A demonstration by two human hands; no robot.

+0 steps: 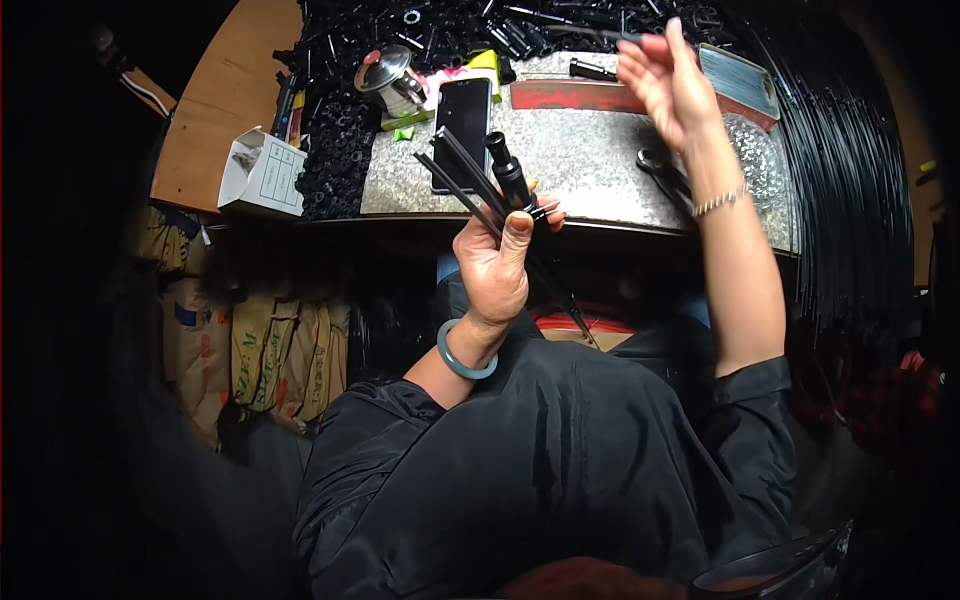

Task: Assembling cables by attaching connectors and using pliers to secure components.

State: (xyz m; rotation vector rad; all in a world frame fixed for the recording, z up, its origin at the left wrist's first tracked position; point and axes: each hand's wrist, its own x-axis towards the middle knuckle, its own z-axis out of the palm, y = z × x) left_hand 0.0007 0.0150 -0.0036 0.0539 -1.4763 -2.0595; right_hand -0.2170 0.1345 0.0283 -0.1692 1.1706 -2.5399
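My left hand (495,265) is closed around several thin black rods (462,170) and a black stepped cylindrical part (510,172). The thumb presses on the bundle, and the rods' lower ends slant down toward my lap. Farther off, my right hand (668,88) is raised over the far right of the table. A thin dark rod (600,33) reaches leftward from its fingertips, which look pinched on it, slightly blurred. Below that hand lies a dark-handled tool (660,172), partly hidden by my wrist.
Black small parts (340,150) heap along the table's left and back. A phone (462,115), metal cup (390,78), white carton (262,172), red tray (575,95) and box of thin pins (740,85) stand on the worktop (590,155). Long black rods (845,190) hang at right.
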